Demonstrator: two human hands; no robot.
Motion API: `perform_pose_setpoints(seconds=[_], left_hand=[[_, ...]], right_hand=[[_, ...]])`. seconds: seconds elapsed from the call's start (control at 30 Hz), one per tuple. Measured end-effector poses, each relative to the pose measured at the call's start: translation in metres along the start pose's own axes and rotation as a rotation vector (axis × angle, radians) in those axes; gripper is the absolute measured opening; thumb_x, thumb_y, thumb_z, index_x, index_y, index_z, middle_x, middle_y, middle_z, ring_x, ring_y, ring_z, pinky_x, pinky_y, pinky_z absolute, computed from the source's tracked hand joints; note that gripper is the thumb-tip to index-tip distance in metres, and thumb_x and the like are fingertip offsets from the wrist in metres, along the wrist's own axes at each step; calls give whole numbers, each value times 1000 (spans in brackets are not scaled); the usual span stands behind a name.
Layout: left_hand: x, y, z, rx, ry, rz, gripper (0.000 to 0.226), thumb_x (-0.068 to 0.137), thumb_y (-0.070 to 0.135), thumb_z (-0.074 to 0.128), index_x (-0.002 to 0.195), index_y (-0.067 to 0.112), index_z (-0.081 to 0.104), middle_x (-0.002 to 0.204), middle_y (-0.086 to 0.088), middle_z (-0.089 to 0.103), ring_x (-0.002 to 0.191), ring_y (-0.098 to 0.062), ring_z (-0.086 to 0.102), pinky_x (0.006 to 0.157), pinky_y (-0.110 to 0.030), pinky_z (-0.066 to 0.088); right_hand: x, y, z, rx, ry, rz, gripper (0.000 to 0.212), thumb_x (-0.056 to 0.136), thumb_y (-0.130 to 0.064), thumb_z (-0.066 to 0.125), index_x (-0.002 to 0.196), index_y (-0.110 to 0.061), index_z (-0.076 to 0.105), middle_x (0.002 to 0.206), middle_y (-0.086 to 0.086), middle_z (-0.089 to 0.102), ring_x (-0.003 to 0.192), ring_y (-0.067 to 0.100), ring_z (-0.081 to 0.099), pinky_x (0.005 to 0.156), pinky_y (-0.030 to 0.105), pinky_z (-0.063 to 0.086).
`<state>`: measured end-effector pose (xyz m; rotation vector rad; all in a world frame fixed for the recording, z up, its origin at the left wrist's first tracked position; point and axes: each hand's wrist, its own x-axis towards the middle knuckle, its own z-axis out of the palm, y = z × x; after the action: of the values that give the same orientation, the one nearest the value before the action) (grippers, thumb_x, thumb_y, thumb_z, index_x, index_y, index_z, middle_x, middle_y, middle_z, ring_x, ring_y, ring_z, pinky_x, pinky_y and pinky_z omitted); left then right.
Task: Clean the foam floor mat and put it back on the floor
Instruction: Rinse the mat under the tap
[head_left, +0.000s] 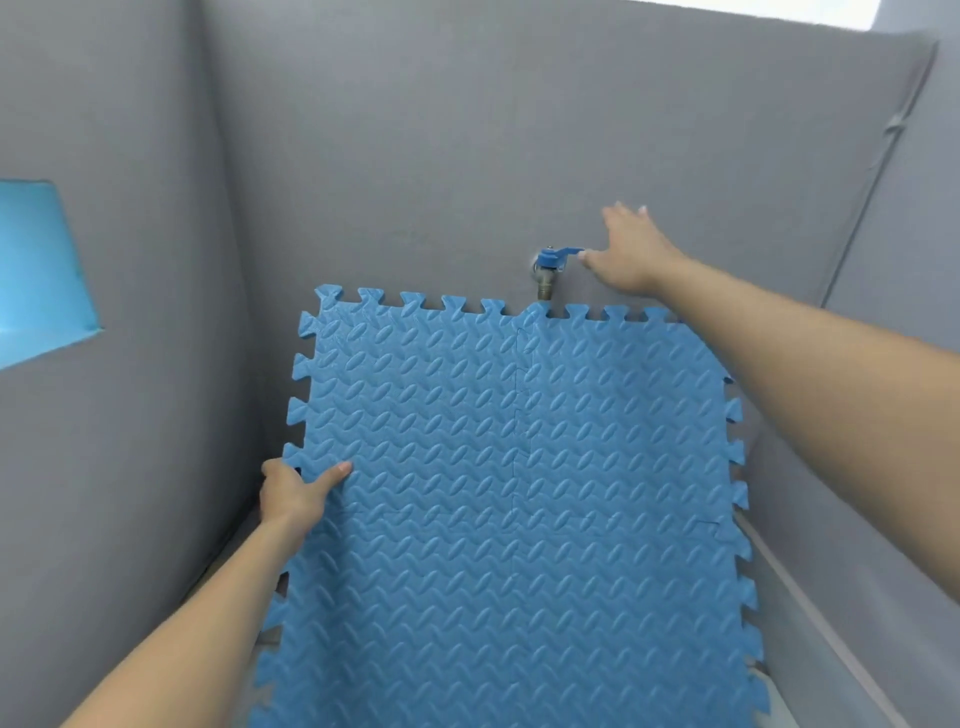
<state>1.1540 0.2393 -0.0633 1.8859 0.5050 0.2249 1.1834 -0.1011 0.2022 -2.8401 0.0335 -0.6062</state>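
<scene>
One blue foam mat leans under one wall tap. The left hand grasps its edge. The right hand, fingers spread loose, touches the tap's blue lever.

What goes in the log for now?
left hand: holds mat | right hand: open, thumb at tap lever | water: none seen

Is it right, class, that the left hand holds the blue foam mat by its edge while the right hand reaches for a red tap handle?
Not quite: the head view shows a blue tap handle, not red. The left hand does hold the foam mat by its edge, and the right hand reaches for the handle.
</scene>
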Motion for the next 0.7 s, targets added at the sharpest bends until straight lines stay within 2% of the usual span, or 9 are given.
perform_pose_setpoints(seconds=[0.03,0.1,0.13,0.2,0.43,0.7], left_hand=[[-2,0,1,-4,-1,6,92,74,39,79,137,-3,25,128,-23,51,113,-38,53,88,-46,48],[-3,0,1,-8,-7,14,92,74,38,79,136,-3,26,130,-22,51,115,-38,52,88,-45,47],[-4,0,1,-13,-8,16,92,74,38,79,136,-3,26,131,-22,51,116,-38,52,88,-45,47],[-3,-3,3,-28,-11,21,91,74,38,79,136,-2,26,131,-21,51,116,-37,52,89,-45,47],[6,-10,9,-26,7,45,87,75,38,78,134,-2,29,128,-20,53,114,-36,53,90,-45,48],[10,9,-1,30,-79,-74,92,67,39,84,133,0,33,128,-17,54,115,-35,54,92,-47,48]], right_hand=[[12,-9,3,-57,-63,20,68,102,-40,41,155,-5,15,164,11,13,152,31,-1,122,49,5],[18,-18,16,-148,-158,79,61,102,-43,36,149,-5,29,158,15,29,149,33,15,120,51,9],[17,-17,26,-205,-136,85,57,101,-42,37,145,-6,34,153,16,35,145,34,25,120,50,12],[16,-16,36,-290,-43,54,54,101,-38,41,143,-6,35,149,16,39,140,34,34,119,49,16],[17,-11,40,-293,48,-4,41,101,-23,44,137,-5,38,140,15,42,132,33,35,102,47,37],[7,-21,28,-293,-50,22,41,102,-29,42,135,-4,38,137,16,42,129,32,36,98,44,39]])
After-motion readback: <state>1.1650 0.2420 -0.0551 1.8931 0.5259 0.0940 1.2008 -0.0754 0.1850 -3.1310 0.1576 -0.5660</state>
